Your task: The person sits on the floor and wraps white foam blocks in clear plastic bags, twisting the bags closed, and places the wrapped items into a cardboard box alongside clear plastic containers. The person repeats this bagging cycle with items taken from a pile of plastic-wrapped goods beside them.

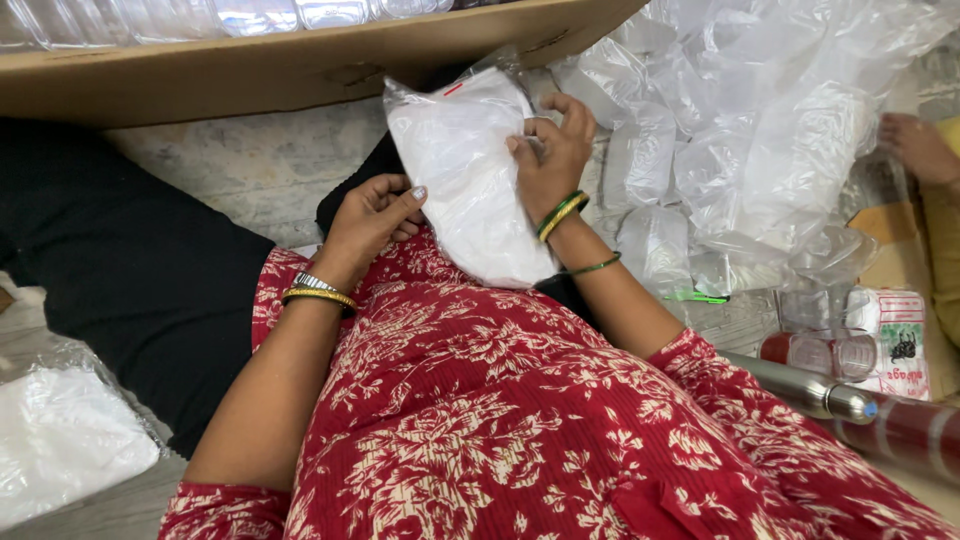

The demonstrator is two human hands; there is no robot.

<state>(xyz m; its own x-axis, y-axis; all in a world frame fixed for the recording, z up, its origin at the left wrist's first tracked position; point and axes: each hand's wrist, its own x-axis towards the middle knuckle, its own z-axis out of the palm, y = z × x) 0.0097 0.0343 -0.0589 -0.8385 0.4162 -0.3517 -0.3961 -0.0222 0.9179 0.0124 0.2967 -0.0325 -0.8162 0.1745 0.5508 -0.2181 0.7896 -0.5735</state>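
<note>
Both hands point(460, 190) grip a white plastic packet point(470, 175).

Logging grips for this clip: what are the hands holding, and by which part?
Both hold a white filled plastic bag: left hand at its lower left edge, right hand on its right side.

cardboard box point(250, 70) top | clear plastic bags point(780, 150) heaped right | steel flask point(810, 390) beside red tube point(905, 430) lower right
</note>
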